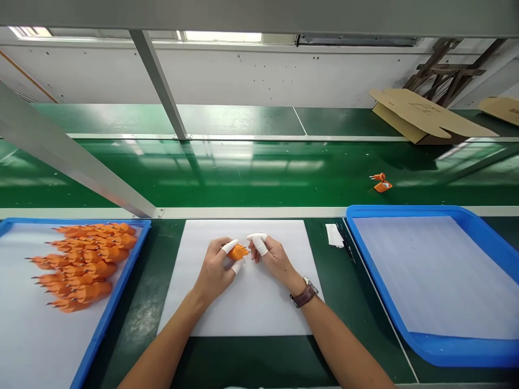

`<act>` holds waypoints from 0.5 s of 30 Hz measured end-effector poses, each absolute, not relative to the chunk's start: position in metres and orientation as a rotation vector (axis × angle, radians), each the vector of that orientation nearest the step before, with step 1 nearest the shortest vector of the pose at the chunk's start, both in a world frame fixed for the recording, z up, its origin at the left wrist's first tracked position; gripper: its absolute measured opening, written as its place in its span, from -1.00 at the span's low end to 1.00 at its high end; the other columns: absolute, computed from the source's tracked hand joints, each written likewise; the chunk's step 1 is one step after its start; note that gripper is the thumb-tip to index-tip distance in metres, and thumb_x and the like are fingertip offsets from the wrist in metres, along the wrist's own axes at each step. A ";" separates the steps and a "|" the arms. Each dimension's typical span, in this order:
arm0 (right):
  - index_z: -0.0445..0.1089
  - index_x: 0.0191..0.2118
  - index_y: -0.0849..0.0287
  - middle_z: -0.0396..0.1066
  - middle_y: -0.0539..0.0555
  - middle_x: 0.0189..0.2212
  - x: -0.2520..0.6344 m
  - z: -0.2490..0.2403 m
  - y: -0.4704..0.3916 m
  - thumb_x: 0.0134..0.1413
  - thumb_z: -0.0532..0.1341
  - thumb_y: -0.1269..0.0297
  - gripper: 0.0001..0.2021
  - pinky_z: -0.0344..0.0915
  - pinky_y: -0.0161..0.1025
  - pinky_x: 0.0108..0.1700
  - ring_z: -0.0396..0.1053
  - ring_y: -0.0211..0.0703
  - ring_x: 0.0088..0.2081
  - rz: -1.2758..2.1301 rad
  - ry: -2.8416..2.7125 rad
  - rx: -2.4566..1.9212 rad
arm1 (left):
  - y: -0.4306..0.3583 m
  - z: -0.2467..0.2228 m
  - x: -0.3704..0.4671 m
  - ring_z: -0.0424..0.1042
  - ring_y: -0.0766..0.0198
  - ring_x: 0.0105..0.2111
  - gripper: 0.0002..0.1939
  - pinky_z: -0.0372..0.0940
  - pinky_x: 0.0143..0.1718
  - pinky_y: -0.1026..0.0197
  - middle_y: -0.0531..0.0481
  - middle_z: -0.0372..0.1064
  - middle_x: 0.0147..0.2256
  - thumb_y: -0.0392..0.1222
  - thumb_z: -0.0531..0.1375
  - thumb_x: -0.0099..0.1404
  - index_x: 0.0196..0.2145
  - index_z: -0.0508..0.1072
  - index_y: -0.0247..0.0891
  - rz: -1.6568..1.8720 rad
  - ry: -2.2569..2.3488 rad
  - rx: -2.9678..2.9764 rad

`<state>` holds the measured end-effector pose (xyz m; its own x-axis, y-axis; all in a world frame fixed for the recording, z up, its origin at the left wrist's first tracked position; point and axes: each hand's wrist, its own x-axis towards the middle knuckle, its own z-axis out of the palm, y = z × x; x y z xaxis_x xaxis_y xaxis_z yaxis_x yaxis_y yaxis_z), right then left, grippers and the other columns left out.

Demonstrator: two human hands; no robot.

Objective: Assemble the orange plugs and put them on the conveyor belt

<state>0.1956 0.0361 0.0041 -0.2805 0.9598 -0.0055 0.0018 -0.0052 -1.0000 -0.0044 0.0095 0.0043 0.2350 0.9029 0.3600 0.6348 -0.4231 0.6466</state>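
Between the thumb and finger of my left hand (219, 270) is a small orange plastic part (238, 252), held above a white paper sheet (243, 308). My right hand (272, 255) is close on its right side, fingertips pinched together near the part's tip. Whether those fingertips hold something thin is too small to tell. White finger cots cover some fingers on both hands. To the left, many similar orange parts (91, 265) with thin dark tips lie in rows in a blue tray (121, 292) lined with white.
A second blue tray (405, 329) with a white liner stands at the right. Beside it lie a small white paper piece (334, 235) and a dark pen (347, 246). Orange pieces (381, 183) sit on the green floor beyond. Metal posts (158, 81) and a cardboard box (425, 116) stand behind.
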 end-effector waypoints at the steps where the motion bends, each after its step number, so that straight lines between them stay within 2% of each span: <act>1: 0.43 -0.14 0.16 0.40 0.01 -0.43 0.196 0.003 0.037 0.37 0.06 0.00 -0.65 0.35 -0.24 -0.39 0.35 -0.23 -0.46 1.427 -1.393 -1.079 | 0.010 0.004 -0.007 0.40 0.06 -0.02 -0.53 0.44 -0.05 -0.05 -0.12 0.35 -0.01 -0.31 0.23 0.30 0.14 0.35 -0.08 1.006 1.453 2.127; 4: 0.45 -0.14 0.16 0.39 -0.01 -0.48 0.196 0.001 0.038 0.35 0.09 0.01 -0.66 0.34 -0.25 -0.41 0.34 -0.23 -0.48 1.415 -1.425 -1.093 | 0.011 0.004 -0.017 0.44 0.17 -0.17 -0.50 0.47 -0.18 0.07 -0.10 0.35 -0.05 -0.27 0.23 0.30 0.18 0.33 -0.08 0.962 1.509 2.017; 7: 0.47 -0.09 0.14 0.41 0.00 -0.48 0.196 0.001 0.038 0.34 0.13 0.07 -0.71 0.35 -0.25 -0.40 0.36 -0.22 -0.47 1.370 -1.498 -1.088 | 0.014 0.005 -0.024 0.42 0.27 -0.27 -0.45 0.46 -0.19 0.12 -0.06 0.36 -0.09 -0.26 0.24 0.28 0.21 0.30 -0.06 0.908 1.485 1.968; 12: 0.48 -0.07 0.12 0.44 0.03 -0.43 0.196 -0.003 0.035 0.30 0.17 0.13 -0.76 0.38 -0.22 -0.37 0.40 -0.18 -0.43 1.330 -1.555 -1.081 | 0.016 0.007 -0.026 0.42 0.25 -0.22 -0.38 0.44 -0.11 0.07 -0.08 0.34 -0.06 -0.25 0.27 0.26 0.25 0.25 -0.06 0.902 1.408 1.954; 15: 0.47 -0.07 0.14 0.48 0.07 -0.37 0.194 -0.008 0.034 0.26 0.19 0.10 -0.73 0.41 -0.18 -0.37 0.43 -0.15 -0.43 1.331 -1.534 -1.097 | 0.013 0.007 -0.024 0.41 0.24 -0.22 -0.41 0.44 -0.13 0.08 -0.10 0.35 -0.09 -0.27 0.27 0.24 0.21 0.30 -0.11 0.957 1.368 1.942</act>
<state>0.1943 0.0339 -0.0079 -0.2952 0.9548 0.0338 0.1013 0.0664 -0.9926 -0.0244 0.0126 0.0070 0.2194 0.9488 0.2274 0.5390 -0.3121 0.7823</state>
